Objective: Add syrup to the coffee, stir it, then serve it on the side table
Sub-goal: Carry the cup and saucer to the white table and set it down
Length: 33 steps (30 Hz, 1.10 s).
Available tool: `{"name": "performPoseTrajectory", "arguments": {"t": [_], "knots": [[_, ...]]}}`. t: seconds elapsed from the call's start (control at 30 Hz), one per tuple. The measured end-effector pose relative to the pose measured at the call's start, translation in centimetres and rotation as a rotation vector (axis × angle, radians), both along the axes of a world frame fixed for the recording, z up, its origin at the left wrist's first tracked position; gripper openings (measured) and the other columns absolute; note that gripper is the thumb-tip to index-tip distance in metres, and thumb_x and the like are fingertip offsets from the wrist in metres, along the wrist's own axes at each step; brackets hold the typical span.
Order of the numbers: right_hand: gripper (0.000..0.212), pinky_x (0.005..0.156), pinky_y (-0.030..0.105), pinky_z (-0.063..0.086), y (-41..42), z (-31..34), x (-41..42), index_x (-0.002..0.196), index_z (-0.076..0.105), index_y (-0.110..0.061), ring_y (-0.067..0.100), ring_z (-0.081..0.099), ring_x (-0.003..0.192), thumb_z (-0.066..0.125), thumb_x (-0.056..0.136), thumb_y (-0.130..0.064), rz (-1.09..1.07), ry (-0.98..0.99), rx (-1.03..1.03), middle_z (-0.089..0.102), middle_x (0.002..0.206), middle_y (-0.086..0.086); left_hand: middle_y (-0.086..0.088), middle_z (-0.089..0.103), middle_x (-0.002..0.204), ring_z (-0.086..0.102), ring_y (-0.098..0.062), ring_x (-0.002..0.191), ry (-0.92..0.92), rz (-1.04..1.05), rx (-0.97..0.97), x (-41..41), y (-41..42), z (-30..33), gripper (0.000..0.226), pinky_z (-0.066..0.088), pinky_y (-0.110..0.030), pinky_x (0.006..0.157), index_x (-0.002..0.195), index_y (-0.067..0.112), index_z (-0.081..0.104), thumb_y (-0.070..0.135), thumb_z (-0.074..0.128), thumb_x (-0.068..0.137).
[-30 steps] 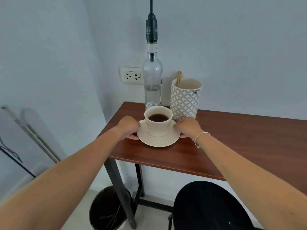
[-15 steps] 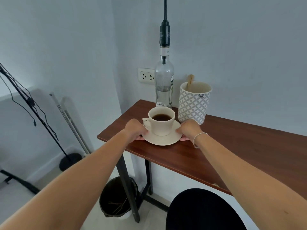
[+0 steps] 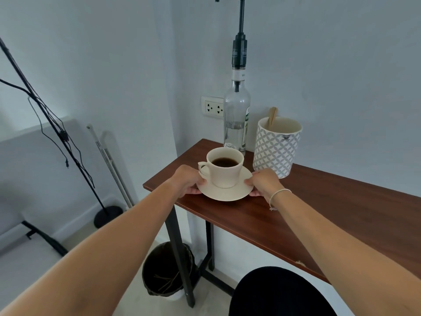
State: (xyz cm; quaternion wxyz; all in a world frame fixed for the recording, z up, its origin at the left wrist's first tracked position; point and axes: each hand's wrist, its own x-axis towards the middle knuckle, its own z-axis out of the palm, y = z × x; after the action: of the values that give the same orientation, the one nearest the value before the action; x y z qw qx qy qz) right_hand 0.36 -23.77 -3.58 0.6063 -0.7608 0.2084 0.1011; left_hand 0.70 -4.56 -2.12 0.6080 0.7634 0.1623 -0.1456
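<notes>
A cream cup (image 3: 224,174) of dark coffee stands on a cream saucer (image 3: 227,194) near the left end of the brown wooden table (image 3: 296,215). My left hand (image 3: 188,182) grips the saucer's left rim and my right hand (image 3: 264,182) grips its right rim. The saucer seems slightly raised off the tabletop, though I cannot tell for sure. Behind the cup stands a clear syrup bottle (image 3: 236,119) with a tall black pump. To its right sits a patterned grey-white pot (image 3: 275,148) holding a wooden stirrer (image 3: 272,116).
A wall socket (image 3: 212,107) sits behind the bottle. Under the table are black legs and a black waste bin (image 3: 166,272). A black round stool (image 3: 280,293) is at the bottom right. A black stand (image 3: 57,133) with cables and a folded frame occupy the left floor.
My view has swung left, showing more of the floor and the stand. Both hands keep hold of the saucer, which has shifted slightly toward the table's left end.
</notes>
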Motion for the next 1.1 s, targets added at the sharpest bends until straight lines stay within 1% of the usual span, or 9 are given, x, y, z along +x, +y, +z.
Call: {"name": "performPoseTrajectory", "arguments": {"t": [0.23,0.33,0.57,0.63,0.77,0.87,0.97,1.03,1.1], "knots": [[0.036,0.036,0.022,0.049,2.8,0.6,-0.7,0.125,0.048,0.001,0.029,0.055,0.096,0.056,0.089,0.003,0.07,-0.047,0.03,0.054,0.131,0.023,-0.011,0.059,0.124,0.058,-0.027,0.108,-0.028,0.079,-0.085,-1.7,3.1,-0.3,0.037,0.056,-0.032,0.068,0.117,0.002,0.06,-0.009,0.061,0.082],[0.029,0.054,0.029,0.051,4.8,1.4,-1.1,0.117,0.053,0.0,0.034,0.06,0.104,0.057,0.088,0.004,0.112,-0.062,0.035,0.055,0.129,0.025,-0.012,0.061,0.122,0.06,-0.029,0.109,-0.061,0.119,-0.086,-2.7,5.1,-0.1,0.034,0.058,-0.036,0.077,0.114,0.001,0.061,-0.009,0.062,0.081],[0.034,0.081,0.039,0.057,11.5,2.6,-2.4,0.121,0.055,0.001,0.036,0.063,0.107,0.059,0.088,0.002,0.228,-0.09,0.003,0.059,0.124,0.022,-0.013,0.063,0.111,0.063,-0.022,0.091,-0.11,0.215,-0.085,-6.5,11.7,1.2,0.032,0.054,-0.026,0.061,0.115,-0.002,0.059,-0.009,0.058,0.084],[0.031,0.081,0.04,0.058,14.0,2.8,-3.2,0.118,0.057,0.002,0.036,0.064,0.104,0.06,0.087,0.001,0.266,-0.097,0.0,0.061,0.121,0.021,-0.013,0.063,0.108,0.063,-0.022,0.091,-0.116,0.253,-0.085,-8.0,14.1,1.5,0.031,0.055,-0.027,0.063,0.116,-0.002,0.059,-0.009,0.057,0.085],[0.011,0.058,0.031,0.05,19.8,3.5,-5.3,0.097,0.056,0.003,0.032,0.059,0.089,0.056,0.087,0.007,0.352,-0.12,0.053,0.06,0.097,0.02,-0.013,0.063,0.107,0.062,-0.026,0.099,-0.125,0.327,-0.095,-11.8,19.6,2.1,0.032,0.056,-0.033,0.074,0.118,-0.005,0.058,-0.01,0.054,0.086],[0.012,0.059,0.028,0.047,25.0,3.5,-7.5,0.079,0.052,-0.003,0.026,0.056,0.075,0.056,0.088,0.004,0.451,-0.136,0.016,0.055,0.075,0.013,-0.012,0.062,0.107,0.061,-0.025,0.097,-0.139,0.395,-0.093,-15.5,24.3,2.5,0.032,0.054,-0.028,0.065,0.117,-0.002,0.059,-0.01,0.054,0.086],[0.014,0.068,0.035,0.056,30.2,3.0,-10.1,0.099,0.06,0.003,0.024,0.058,0.071,0.059,0.085,0.004,0.512,-0.198,0.005,0.055,0.073,0.008,-0.012,0.062,0.11,0.061,-0.024,0.097,-0.142,0.453,-0.105,-19.2,29.1,2.5,0.032,0.053,-0.027,0.061,0.118,-0.002,0.058,-0.01,0.053,0.087],[0.011,0.082,0.045,0.057,34.0,2.8,-12.4,0.093,0.057,-0.001,0.032,0.061,0.083,0.059,0.085,0.005,0.539,-0.205,0.002,0.058,0.079,0.012,-0.014,0.064,0.112,0.062,-0.024,0.095,-0.146,0.502,-0.095,-21.9,32.8,2.2,0.031,0.054,-0.027,0.062,0.117,-0.002,0.059,-0.009,0.054,0.087],[0.011,0.081,0.047,0.057,38.0,2.7,-14.6,0.095,0.059,0.0,0.035,0.062,0.089,0.06,0.085,0.004,0.584,-0.207,0.016,0.062,0.094,0.018,-0.014,0.065,0.11,0.063,-0.025,0.092,-0.156,0.56,-0.098,-24.5,36.5,1.7,0.031,0.055,-0.028,0.061,0.116,-0.003,0.061,-0.01,0.055,0.086]]}}
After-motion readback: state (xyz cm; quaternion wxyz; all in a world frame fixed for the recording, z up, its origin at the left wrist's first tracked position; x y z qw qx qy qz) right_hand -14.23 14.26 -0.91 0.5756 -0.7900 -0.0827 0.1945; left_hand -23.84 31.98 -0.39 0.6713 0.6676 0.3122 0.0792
